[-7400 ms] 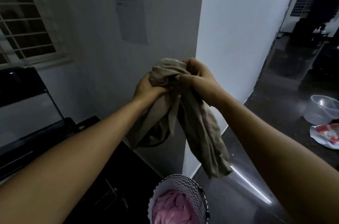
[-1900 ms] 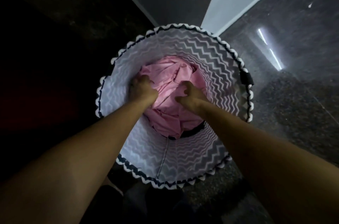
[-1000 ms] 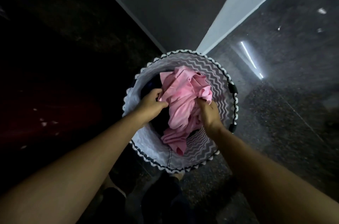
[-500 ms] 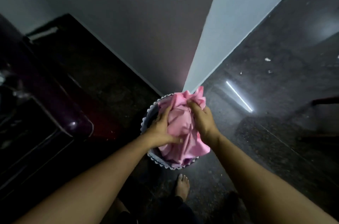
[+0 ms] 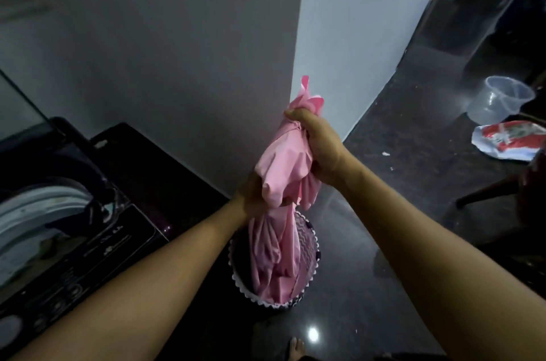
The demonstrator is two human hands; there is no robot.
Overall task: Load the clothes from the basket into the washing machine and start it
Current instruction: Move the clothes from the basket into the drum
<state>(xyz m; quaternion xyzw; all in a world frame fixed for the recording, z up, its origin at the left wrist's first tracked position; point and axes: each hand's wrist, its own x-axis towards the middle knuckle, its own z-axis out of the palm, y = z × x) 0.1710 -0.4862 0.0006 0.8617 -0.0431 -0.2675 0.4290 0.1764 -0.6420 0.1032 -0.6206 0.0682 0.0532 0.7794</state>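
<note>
In the middle of the frame the right hand [image 5: 322, 148], up high, and the left hand [image 5: 249, 196], lower, both squeeze the pink cloth [image 5: 283, 162] tight to pull its tail from the basket [image 5: 308, 241] toward the open washer [image 5: 88, 245] at lower left.

Dim, grainy picture. A lamp's glare spots the glossy floor [image 5: 313, 333] at lower centre. Edges bend and blur.

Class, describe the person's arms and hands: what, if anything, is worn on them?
The left hand and right hand are bare: no gloves, and no rings show in this dim light. Both forearms are uncovered to the frame's edge, with no sleeves, watch or bracelet in view.
</note>
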